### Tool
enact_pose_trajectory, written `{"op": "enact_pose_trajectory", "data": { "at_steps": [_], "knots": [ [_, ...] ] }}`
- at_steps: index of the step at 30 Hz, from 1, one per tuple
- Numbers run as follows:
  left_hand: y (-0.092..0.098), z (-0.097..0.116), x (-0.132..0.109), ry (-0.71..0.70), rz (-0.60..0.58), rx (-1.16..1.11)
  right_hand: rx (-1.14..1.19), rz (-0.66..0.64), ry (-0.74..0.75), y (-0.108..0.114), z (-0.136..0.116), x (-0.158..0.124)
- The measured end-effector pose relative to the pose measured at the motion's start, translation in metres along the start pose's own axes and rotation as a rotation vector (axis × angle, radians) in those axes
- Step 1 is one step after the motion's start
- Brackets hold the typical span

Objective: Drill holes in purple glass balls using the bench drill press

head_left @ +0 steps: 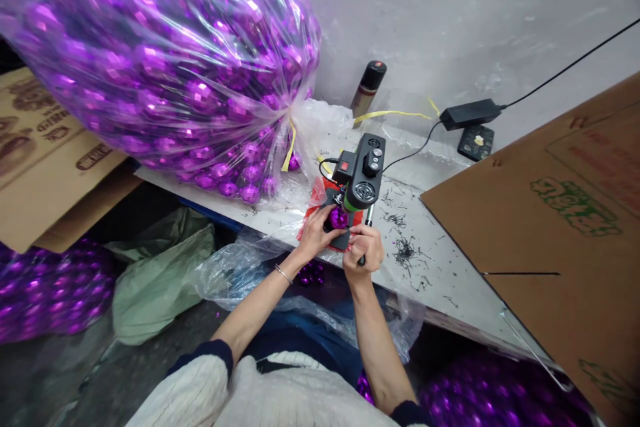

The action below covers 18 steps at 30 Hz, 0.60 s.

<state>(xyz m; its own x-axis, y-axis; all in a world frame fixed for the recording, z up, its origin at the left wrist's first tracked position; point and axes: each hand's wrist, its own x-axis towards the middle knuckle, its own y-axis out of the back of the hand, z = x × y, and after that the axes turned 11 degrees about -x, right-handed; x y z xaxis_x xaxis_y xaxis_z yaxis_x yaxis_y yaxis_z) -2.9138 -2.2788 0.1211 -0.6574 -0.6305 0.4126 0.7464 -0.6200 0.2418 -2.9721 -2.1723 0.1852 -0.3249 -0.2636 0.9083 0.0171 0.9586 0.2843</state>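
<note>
A small black bench drill press (367, 177) stands on a red sheet (309, 221) on the worktable. Beneath its head is a shiny purple faceted ball (339, 217). My left hand (317, 233) holds this ball against the base, with thumb and fingers on either side of it. The fingers of my right hand (365, 249) are wrapped round the black-ended feed lever (369, 217) at the press's right side. The drill tip and the point where it meets the ball are hidden.
A large clear bag of purple balls (200, 80) fills the table's left side. Dark shavings (404, 252) lie right of the press. A spray can (369, 90), a power adapter (470, 113) and a large cardboard box (560, 213) stand behind and to the right.
</note>
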Motion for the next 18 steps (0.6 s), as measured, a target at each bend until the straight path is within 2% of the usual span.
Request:
{"op": "enact_pose_trajectory", "data": {
  "at_steps": [10,15,18],
  "knots": [
    [0.001,0.001,0.002,-0.01,-0.013,0.001,-0.015,0.034,0.035,-0.003,0.001,0.001],
    [0.0,0.0,0.001,-0.003,0.004,-0.007,-0.019,0.012,0.147,-0.005,0.004,-0.002],
    [-0.002,-0.001,0.004,-0.006,0.003,-0.009,0.006,0.023,0.075,0.001,-0.002,0.009]
  ]
}}
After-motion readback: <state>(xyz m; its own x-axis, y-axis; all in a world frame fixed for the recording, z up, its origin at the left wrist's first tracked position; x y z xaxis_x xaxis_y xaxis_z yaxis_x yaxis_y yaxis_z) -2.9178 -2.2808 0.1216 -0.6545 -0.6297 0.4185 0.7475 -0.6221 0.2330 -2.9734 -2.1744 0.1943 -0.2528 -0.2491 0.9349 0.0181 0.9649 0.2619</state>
